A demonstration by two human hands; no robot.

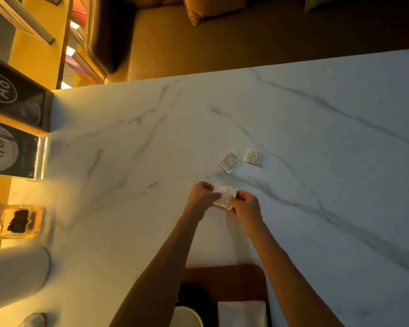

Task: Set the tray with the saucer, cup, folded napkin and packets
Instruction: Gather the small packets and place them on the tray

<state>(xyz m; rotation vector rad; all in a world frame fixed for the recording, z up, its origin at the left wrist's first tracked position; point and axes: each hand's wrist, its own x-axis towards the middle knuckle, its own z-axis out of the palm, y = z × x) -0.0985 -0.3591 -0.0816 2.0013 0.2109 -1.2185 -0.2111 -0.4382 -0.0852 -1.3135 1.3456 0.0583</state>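
My left hand [202, 197] and my right hand [244, 206] both pinch a small white packet [226, 195] just above the marble table [128, 161]. Two more white packets lie flat beyond them, one [229, 162] beside the other [254, 156]. At the near edge sits a brown tray [241, 277]. On it are a folded white napkin [241, 313], a dark saucer [194, 296] and the rim of a white cup [187, 317], partly cut off by the frame and by my left arm.
A glass ashtray [20, 221] with dark contents stands at the left edge. Behind it are an acrylic sign holder [14, 149] and a black A8 sign [12, 95]. A pale cylinder [14, 277] lies at the near left. A brown sofa [198, 43] runs past the far edge.
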